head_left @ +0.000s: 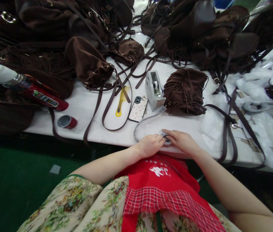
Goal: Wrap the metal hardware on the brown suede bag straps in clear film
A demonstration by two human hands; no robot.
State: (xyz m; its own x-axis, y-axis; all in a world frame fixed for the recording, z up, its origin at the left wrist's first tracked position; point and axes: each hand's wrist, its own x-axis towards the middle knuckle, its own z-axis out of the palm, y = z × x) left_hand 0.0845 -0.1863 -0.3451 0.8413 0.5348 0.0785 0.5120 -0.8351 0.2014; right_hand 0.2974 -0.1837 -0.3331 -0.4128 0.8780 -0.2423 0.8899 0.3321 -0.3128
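A band [136,128] in clear, greyish wrap lies at the front edge of a white table [109,136], its near end between a person's two hands, directly above a red apron [160,180]. The left hand [150,145] is closed, its fingers bent and grasping that end; the right hand [184,140] faces it, fingers only slightly bent, the foremost nearly straight, gripping the same end from the other side. The fingertips almost meet, and the thumbs are too hidden to read. From there the band curves out to the left and back in a single loop toward one tape dispenser [155,91], which stands upright just beyond the hands. Just left of the dispenser lies one phone [138,109], camera side up; left of that, one yellow comb [119,104] beside a looped brown strap [111,128]. Farther left are one red cup [72,122] and one red bottle [40,92] with a white top. Right of the dispenser sits one fringed bag [184,91], dark brown. Two heaps of similar bags, one at the left [49,29] and one at the right [199,32], fill the back of the table, overlapping too closely to count. Crumpled plastic [254,122] covers the right end, and one pale scrap [55,169] lies on the green floor [18,180].
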